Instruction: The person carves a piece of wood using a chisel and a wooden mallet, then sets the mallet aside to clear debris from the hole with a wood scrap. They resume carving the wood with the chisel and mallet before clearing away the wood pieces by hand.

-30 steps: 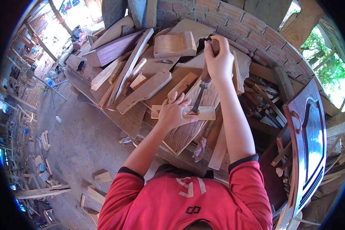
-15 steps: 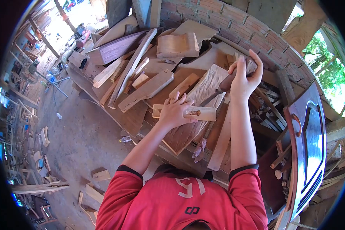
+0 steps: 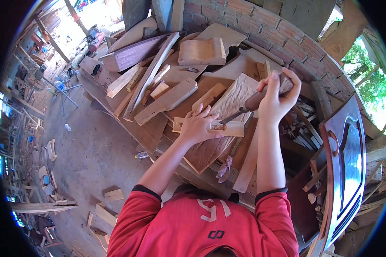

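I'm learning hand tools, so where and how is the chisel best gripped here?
Probably by its thick brown handle, coming from the right, as the right hand holds it. The chisel slants: its handle rises to the right, while the narrow metal blade points down and left towards the slot in the pale wooden strip.

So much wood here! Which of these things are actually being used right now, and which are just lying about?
In use:
- chisel, in the right hand
- strip, under the left hand
- board, beneath the strip

Seemingly just lying about:
- curved block
- purplish beam
- door, at the right
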A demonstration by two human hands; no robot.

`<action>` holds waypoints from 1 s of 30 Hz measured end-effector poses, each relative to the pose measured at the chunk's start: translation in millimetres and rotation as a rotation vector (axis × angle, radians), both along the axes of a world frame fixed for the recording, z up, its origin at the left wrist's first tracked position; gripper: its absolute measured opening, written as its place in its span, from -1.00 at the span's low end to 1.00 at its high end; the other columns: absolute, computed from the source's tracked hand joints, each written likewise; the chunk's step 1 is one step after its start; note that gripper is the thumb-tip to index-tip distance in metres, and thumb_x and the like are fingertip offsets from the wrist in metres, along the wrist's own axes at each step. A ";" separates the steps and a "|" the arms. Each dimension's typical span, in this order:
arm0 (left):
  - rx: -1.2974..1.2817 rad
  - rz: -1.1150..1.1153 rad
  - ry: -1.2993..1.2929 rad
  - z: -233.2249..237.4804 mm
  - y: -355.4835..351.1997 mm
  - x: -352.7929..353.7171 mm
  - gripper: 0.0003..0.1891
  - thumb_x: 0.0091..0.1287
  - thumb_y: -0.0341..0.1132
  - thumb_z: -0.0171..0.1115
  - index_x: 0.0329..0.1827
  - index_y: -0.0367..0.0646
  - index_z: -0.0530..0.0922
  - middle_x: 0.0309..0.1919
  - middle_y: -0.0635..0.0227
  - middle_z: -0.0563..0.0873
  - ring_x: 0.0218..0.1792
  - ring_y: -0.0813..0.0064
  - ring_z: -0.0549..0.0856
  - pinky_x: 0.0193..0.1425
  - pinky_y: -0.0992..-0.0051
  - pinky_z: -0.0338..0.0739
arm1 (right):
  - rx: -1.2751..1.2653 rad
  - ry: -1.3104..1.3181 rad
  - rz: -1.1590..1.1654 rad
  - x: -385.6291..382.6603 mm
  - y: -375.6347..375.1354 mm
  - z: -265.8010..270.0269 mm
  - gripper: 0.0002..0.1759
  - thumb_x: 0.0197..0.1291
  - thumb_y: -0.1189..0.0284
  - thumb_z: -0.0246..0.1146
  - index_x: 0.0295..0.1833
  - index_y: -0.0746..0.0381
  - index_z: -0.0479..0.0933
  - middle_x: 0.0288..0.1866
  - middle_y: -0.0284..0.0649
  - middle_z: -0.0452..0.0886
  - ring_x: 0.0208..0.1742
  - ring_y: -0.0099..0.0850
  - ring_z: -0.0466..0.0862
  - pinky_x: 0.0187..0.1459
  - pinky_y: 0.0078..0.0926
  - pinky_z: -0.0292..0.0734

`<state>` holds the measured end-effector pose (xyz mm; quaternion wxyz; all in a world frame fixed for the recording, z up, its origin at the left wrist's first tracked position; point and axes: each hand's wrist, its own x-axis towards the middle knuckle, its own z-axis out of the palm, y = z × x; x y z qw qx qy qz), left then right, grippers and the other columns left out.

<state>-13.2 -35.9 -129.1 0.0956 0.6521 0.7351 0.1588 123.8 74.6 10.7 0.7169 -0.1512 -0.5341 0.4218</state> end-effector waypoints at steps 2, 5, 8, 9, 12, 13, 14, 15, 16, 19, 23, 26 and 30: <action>-0.002 0.000 0.005 -1.2 0.0 0.2 -0.11 -0.12 0.46 0.14 0.27 0.16 0.41 0.37 0.16 0.25 0.42 0.20 0.13 0.39 0.11 0.01 | 0.012 -0.004 0.015 -1.8 3.0 -6.9 -0.73 0.18 0.65 0.16 -0.04 0.26 0.30 -0.48 -0.28 0.45 -0.62 -0.60 0.45 -0.56 -0.67 0.37; -0.010 0.004 0.002 -0.3 -0.3 0.4 -0.12 -0.12 0.45 0.14 0.27 0.16 0.41 0.37 0.17 0.25 0.42 0.21 0.13 0.39 0.13 0.00 | 0.016 -0.022 0.036 -1.3 3.1 -7.9 -0.73 0.17 0.66 0.14 -0.04 0.26 0.30 -0.49 -0.31 0.45 -0.61 -0.61 0.45 -0.54 -0.67 0.38; 0.001 0.004 0.000 -2.5 -0.3 1.1 -0.12 -0.12 0.45 0.14 0.27 0.16 0.41 0.37 0.17 0.25 0.43 0.22 0.12 0.40 0.15 -0.01 | -0.005 -0.033 0.022 0.3 3.4 -7.2 -0.74 0.18 0.66 0.14 -0.04 0.26 0.30 -0.51 -0.31 0.44 -0.62 -0.60 0.45 -0.54 -0.66 0.37; 0.013 0.007 0.007 -3.0 -0.1 0.6 -0.12 -0.11 0.45 0.14 0.27 0.16 0.41 0.37 0.17 0.25 0.43 0.22 0.12 0.40 0.15 -0.01 | 0.005 -0.028 0.017 1.1 3.3 -7.8 -0.74 0.18 0.66 0.14 -0.04 0.26 0.30 -0.52 -0.30 0.44 -0.62 -0.59 0.45 -0.54 -0.66 0.37; -0.001 -0.001 0.008 -2.4 -0.3 0.0 -0.12 -0.11 0.45 0.15 0.27 0.16 0.41 0.37 0.17 0.25 0.43 0.21 0.12 0.39 0.15 0.00 | 0.012 -0.015 0.019 1.9 1.9 -8.1 -0.74 0.18 0.65 0.14 -0.04 0.26 0.30 -0.53 -0.30 0.43 -0.63 -0.59 0.44 -0.55 -0.66 0.36; -0.002 0.003 0.009 -2.7 -0.1 -0.1 -0.12 -0.11 0.45 0.15 0.27 0.16 0.41 0.37 0.17 0.25 0.43 0.21 0.12 0.39 0.15 0.00 | 0.009 -0.009 0.019 1.9 1.1 -7.9 -0.75 0.19 0.65 0.13 -0.04 0.26 0.30 -0.53 -0.30 0.43 -0.64 -0.58 0.44 -0.55 -0.65 0.36; 0.002 0.004 0.018 -3.4 0.4 0.1 -0.12 -0.11 0.45 0.15 0.27 0.16 0.42 0.37 0.18 0.26 0.42 0.20 0.12 0.39 0.15 0.01 | -0.003 -0.003 0.031 2.1 -0.4 -6.7 -0.75 0.19 0.64 0.13 -0.04 0.26 0.30 -0.53 -0.30 0.43 -0.64 -0.58 0.44 -0.55 -0.65 0.35; 0.005 0.004 0.027 -3.9 0.5 0.1 -0.12 -0.11 0.45 0.15 0.27 0.15 0.42 0.37 0.18 0.26 0.42 0.19 0.13 0.39 0.14 0.01 | -0.004 -0.003 0.033 2.1 -1.6 -6.1 -0.75 0.19 0.64 0.13 -0.04 0.26 0.30 -0.53 -0.30 0.43 -0.64 -0.58 0.44 -0.55 -0.65 0.35; 0.005 0.006 0.027 -4.1 0.3 -0.2 -0.12 -0.11 0.45 0.15 0.27 0.15 0.42 0.37 0.18 0.26 0.42 0.19 0.13 0.39 0.14 0.01 | 0.003 -0.007 0.043 2.3 -2.7 -5.8 -0.75 0.19 0.64 0.13 -0.04 0.26 0.30 -0.53 -0.30 0.43 -0.63 -0.58 0.44 -0.54 -0.65 0.36; 0.006 0.002 0.030 -3.5 0.2 0.3 -0.12 -0.11 0.44 0.15 0.27 0.15 0.42 0.37 0.18 0.26 0.42 0.18 0.13 0.38 0.13 0.03 | 0.029 -0.047 0.030 1.1 -2.9 -8.6 -0.75 0.20 0.62 0.12 -0.03 0.25 0.29 -0.54 -0.27 0.43 -0.63 -0.55 0.42 -0.54 -0.62 0.37; -0.005 0.004 0.021 0.4 -0.1 0.9 -0.12 -0.11 0.44 0.15 0.27 0.14 0.41 0.37 0.19 0.26 0.42 0.18 0.13 0.38 0.12 0.03 | 0.010 -0.052 0.047 -0.6 -1.6 -17.9 -0.74 0.18 0.65 0.13 -0.03 0.25 0.29 -0.50 -0.30 0.45 -0.61 -0.58 0.47 -0.51 -0.65 0.40; -0.013 0.008 0.019 0.1 -0.2 1.1 -0.12 -0.11 0.44 0.15 0.27 0.14 0.41 0.37 0.18 0.26 0.42 0.18 0.13 0.38 0.12 0.03 | 0.009 -0.051 0.067 -0.6 -1.6 -17.0 -0.73 0.18 0.65 0.13 -0.02 0.25 0.28 -0.50 -0.29 0.45 -0.60 -0.58 0.46 -0.51 -0.64 0.40; -0.004 0.008 0.017 0.2 -0.3 1.4 -0.11 -0.12 0.45 0.15 0.27 0.13 0.41 0.37 0.17 0.25 0.42 0.19 0.13 0.38 0.13 0.02 | 0.025 -0.095 0.043 -3.7 3.0 -16.3 -0.74 0.22 0.59 0.12 0.00 0.24 0.26 -0.55 -0.27 0.43 -0.62 -0.54 0.42 -0.52 -0.61 0.37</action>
